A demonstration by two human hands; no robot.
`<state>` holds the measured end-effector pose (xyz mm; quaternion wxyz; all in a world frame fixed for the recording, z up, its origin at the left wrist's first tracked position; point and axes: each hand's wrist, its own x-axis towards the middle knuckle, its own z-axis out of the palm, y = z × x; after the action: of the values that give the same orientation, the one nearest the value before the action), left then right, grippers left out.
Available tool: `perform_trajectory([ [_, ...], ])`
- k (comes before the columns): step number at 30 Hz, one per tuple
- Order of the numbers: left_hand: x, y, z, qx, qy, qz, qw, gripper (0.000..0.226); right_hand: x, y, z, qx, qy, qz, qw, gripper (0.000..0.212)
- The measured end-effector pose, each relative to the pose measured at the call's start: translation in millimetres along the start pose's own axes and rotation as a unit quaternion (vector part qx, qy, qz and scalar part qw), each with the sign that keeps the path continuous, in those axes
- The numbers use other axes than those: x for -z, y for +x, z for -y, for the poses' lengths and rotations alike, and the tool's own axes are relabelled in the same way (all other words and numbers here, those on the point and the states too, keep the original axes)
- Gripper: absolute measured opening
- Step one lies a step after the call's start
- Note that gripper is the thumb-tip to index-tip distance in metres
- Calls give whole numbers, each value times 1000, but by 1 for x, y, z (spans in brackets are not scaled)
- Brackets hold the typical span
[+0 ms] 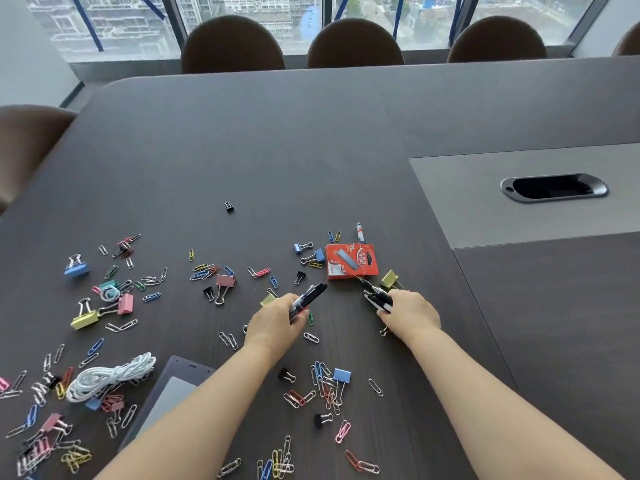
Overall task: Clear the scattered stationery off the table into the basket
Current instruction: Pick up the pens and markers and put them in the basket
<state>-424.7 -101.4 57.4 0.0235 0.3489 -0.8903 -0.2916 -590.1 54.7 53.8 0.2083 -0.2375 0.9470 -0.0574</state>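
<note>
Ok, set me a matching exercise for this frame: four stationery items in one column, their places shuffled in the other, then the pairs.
Items
1. black marker
2. red staple box
3. white cord
4. lone black binder clip

Places
A. near left, beside the clear card holder
B. farthest out, by itself
C. gripped in the left hand
D. flat on the table, just beyond the right hand, which grips pens

Pairs: 1-C, 2-D, 3-A, 4-B
</note>
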Motion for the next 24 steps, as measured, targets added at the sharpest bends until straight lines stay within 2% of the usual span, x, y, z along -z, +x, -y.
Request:
perform_trajectory([
  [5,15,-25,13,16,-17,-7,1000,15,7,-34,12,63,17,0,998,13],
  [8,33,-55,21,34,-28,-26,999,19,4,-68,25,82,63,1,995,14],
  [11,57,-98,43,64,-66,-74,993,14,-7,-101,44,99,134,32,986,11],
  [17,113,-190,112,106,-137,-127,977,15,-36,-150,112,157,149,99,971,6],
  [20,142,-228,145,132,-123,-166,970,13,-49,-171,156,197,148,143,958,7],
  [24,184,-262,187,164,-45,-255,952,13,-63,-201,220,264,133,124,947,11],
])
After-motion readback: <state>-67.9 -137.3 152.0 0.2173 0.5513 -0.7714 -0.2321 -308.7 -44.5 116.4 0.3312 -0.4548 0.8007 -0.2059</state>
